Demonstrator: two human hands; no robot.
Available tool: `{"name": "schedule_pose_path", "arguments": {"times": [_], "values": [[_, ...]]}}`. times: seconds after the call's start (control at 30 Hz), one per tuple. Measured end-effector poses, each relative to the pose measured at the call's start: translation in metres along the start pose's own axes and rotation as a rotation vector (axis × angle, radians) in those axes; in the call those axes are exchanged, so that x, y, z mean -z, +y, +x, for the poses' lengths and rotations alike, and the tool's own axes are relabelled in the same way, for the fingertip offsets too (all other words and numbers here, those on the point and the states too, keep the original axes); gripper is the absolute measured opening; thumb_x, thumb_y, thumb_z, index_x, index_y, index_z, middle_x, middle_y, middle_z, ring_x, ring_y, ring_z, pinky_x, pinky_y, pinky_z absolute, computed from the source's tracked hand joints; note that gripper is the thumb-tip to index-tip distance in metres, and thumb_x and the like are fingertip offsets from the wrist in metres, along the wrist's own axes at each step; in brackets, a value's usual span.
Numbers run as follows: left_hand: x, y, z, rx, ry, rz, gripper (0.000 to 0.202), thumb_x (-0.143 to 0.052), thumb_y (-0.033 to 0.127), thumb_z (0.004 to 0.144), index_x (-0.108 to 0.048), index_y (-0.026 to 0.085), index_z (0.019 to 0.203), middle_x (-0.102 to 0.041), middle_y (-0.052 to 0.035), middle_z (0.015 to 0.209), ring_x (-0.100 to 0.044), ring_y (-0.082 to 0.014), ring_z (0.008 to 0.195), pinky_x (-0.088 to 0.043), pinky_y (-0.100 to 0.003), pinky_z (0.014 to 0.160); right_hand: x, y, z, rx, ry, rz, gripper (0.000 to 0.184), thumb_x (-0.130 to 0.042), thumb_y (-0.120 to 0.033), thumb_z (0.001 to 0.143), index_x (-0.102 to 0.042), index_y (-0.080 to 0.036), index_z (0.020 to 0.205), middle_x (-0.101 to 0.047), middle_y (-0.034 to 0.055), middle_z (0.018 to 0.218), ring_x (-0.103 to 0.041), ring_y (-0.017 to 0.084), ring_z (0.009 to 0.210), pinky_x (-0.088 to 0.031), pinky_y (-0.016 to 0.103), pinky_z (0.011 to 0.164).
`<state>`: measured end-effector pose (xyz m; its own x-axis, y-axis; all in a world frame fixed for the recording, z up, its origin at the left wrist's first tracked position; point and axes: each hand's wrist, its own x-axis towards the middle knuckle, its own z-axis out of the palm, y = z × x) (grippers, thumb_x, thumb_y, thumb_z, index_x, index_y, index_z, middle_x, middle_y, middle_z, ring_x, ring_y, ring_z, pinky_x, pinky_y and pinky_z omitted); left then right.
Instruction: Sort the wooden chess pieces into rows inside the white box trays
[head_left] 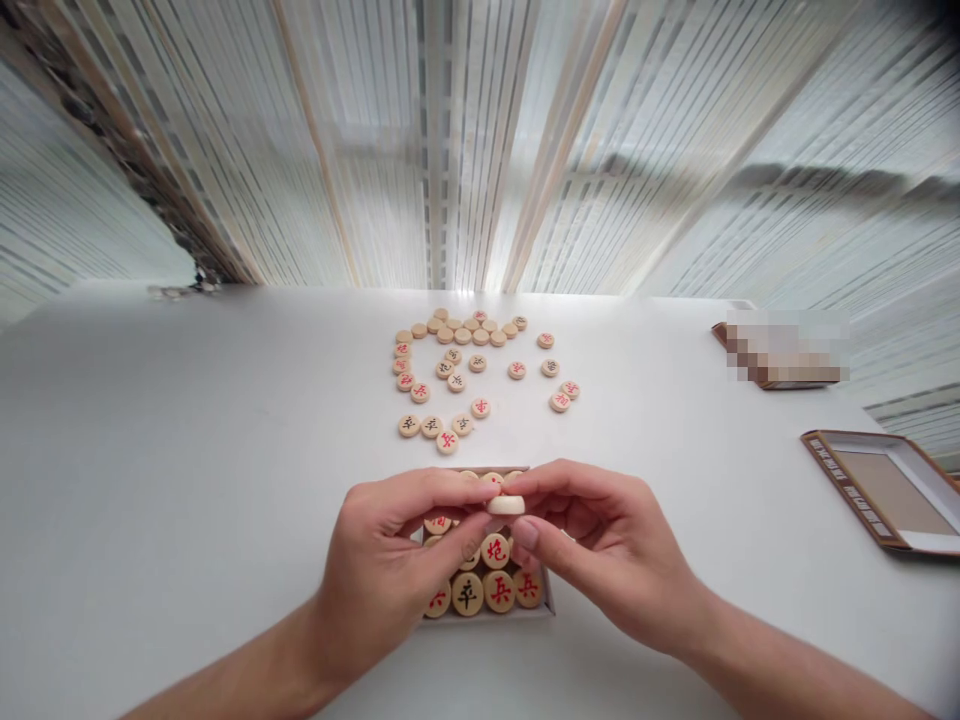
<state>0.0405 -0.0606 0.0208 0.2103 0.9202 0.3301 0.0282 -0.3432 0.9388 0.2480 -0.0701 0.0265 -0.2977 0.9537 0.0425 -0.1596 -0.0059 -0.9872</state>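
Between the fingertips of both hands is a round wooden Chinese chess piece, seen edge-on. My left hand pinches it from the left, and my right hand grips it from the right. Directly below, a shallow box holds rows of similar pieces. A red-marked piece and a black-marked piece face up in it. Part of the box and its contents is hidden behind my hands.
Beyond the box, loose chess pieces lie scattered on the white table, several plain side up. An open brown box lid rests at the right. Behind it is a partly blurred brown box. Blinds hang along the far edge.
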Motion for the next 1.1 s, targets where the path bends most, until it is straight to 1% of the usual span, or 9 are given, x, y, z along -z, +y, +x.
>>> {"name": "schedule_pose_path", "arguments": {"times": [0.13,0.23,0.4,0.5,0.67,0.77,0.9,1.0,1.1], "values": [[0.0004,-0.0009,0.0011,-0.16,-0.015,0.03,0.041,-0.082,-0.004,0.085,-0.088,0.027,0.11,-0.088,-0.0013,0.106,-0.084,-0.0185,0.097,-0.069,-0.025,0.09,0.0008,0.0004,-0.0007,-0.004,0.023,-0.029,0.021,-0.089,-0.022,0.089,-0.085,-0.022,0.11,-0.084,0.0058,0.09,-0.077,0.015,0.075,-0.065,0.022,0.069],[0.0001,-0.0008,0.0012,-0.168,-0.036,0.028,0.037,-0.082,-0.003,0.087,-0.088,0.026,0.109,-0.088,-0.003,0.107,-0.084,-0.0197,0.098,-0.069,-0.027,0.091,0.0006,0.0,-0.0013,-0.02,0.029,-0.051,0.02,-0.089,-0.024,0.089,-0.085,-0.022,0.108,-0.084,0.0068,0.092,-0.078,0.017,0.078,-0.066,0.025,0.071],[-0.0006,-0.0001,0.0006,-0.016,-0.027,-0.043,0.034,-0.083,0.002,0.087,-0.087,0.025,0.111,-0.088,-0.0044,0.106,-0.084,-0.0192,0.096,-0.068,-0.025,0.089,0.0011,0.0019,-0.0011,0.048,0.051,-0.116,0.022,-0.088,-0.019,0.088,-0.082,-0.023,0.108,-0.084,0.0058,0.099,-0.079,0.017,0.083,-0.068,0.026,0.078],[-0.0009,0.002,0.0013,0.115,-0.054,-0.118,0.029,-0.079,0.006,0.09,-0.085,0.021,0.113,-0.086,-0.0069,0.104,-0.083,-0.0194,0.093,-0.069,-0.025,0.087,0.0021,0.0041,-0.0005,0.144,0.067,-0.172,0.024,-0.084,-0.014,0.089,-0.079,-0.024,0.11,-0.083,0.0043,0.098,-0.078,0.016,0.084,-0.068,0.025,0.079],[-0.0018,0.0063,0.0055,0.234,-0.052,-0.267,0.017,-0.084,0.011,0.089,-0.088,0.018,0.104,-0.086,-0.0086,0.101,-0.083,-0.0206,0.093,-0.07,-0.025,0.087,0.0042,0.0039,0.0011,0.344,0.051,-0.361,0.033,-0.08,-0.008,0.09,-0.076,-0.024,0.118,-0.081,0.0053,0.101,-0.077,0.018,0.088,-0.068,0.029,0.08],[-0.0027,0.0065,0.0071,0.271,-0.03,-0.327,0.017,-0.087,0.009,0.086,-0.089,0.019,0.101,-0.087,-0.007,0.097,-0.084,-0.0194,0.091,-0.07,-0.024,0.088,0.0051,0.001,0.0027,0.461,0.038,-0.49,0.036,-0.078,-0.006,0.091,-0.076,-0.025,0.121,-0.081,0.0059,0.1,-0.077,0.019,0.086,-0.067,0.031,0.078],[-0.0028,0.0055,0.0075,0.274,-0.004,-0.351,0.019,-0.089,0.007,0.082,-0.089,0.019,0.097,-0.087,-0.005,0.092,-0.084,-0.0177,0.087,-0.07,-0.02,0.084,0.0048,-0.0023,0.0038,0.566,0.061,-0.611,0.036,-0.084,-0.01,0.09,-0.078,-0.025,0.122,-0.083,0.0081,0.101,-0.08,0.022,0.085,-0.068,0.032,0.074],[-0.0022,0.0055,0.0081,0.263,-0.009,-0.364,0.021,-0.09,0.005,0.081,-0.089,0.02,0.096,-0.088,-0.0045,0.093,-0.085,-0.0174,0.086,-0.07,-0.019,0.082,0.004,-0.0038,0.0037,0.615,0.068,-0.659,0.035,-0.085,-0.011,0.09,-0.079,-0.025,0.121,-0.085,0.0079,0.101,-0.082,0.022,0.084,-0.069,0.031,0.073],[-0.0013,0.0063,0.0089,0.256,-0.027,-0.373,0.018,-0.088,0.006,0.083,-0.089,0.02,0.095,-0.088,-0.0051,0.092,-0.085,-0.0178,0.085,-0.07,-0.019,0.08,0.0042,-0.005,0.0033,0.602,0.059,-0.68,0.032,-0.084,-0.01,0.09,-0.078,-0.024,0.118,-0.086,0.0057,0.097,-0.082,0.02,0.08,-0.069,0.028,0.073]]}}
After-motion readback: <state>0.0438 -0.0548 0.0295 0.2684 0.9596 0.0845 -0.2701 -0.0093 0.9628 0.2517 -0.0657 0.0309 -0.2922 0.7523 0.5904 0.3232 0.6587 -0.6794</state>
